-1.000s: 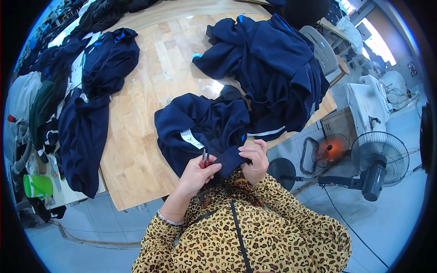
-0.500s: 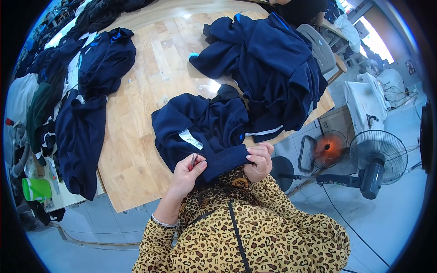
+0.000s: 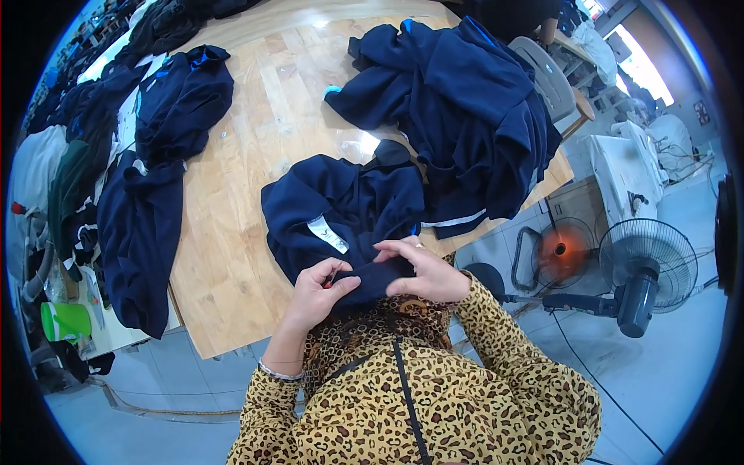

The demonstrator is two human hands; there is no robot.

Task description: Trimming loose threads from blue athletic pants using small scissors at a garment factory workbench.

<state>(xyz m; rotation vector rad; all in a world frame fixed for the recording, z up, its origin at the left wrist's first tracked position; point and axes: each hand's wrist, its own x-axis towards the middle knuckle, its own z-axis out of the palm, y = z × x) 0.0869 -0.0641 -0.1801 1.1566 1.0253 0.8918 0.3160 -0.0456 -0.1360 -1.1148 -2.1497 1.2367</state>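
A navy garment (image 3: pixel 310 190) lies bunched at the table's near edge, a white label (image 3: pixel 327 235) showing on it. Its near band is pinched between the thumb and fingers of my left hand (image 3: pixel 316 296). A small tool with a bit of red (image 3: pixel 328 284) is tucked in that same hand; mostly hidden, its kind is unclear. At the right end of the band, my right hand (image 3: pixel 431 273) has its thumb and fingers apart in a curved shape, at or just over the cloth.
Larger navy garments (image 3: pixel 465 116) are heaped at the right of the wooden table (image 3: pixel 232 256); more navy clothing (image 3: pixel 139 232) hangs over its left side. A standing fan (image 3: pixel 647 256) and an orange-glowing fan (image 3: pixel 559 248) are at right. A green bucket (image 3: pixel 65 321) stands left; a person (image 3: pixel 515 17) is at the far side.
My right hand has let go of the band's right end, moved left over the cloth and spread its fingers. The band is less stretched out. My left hand keeps its hold.
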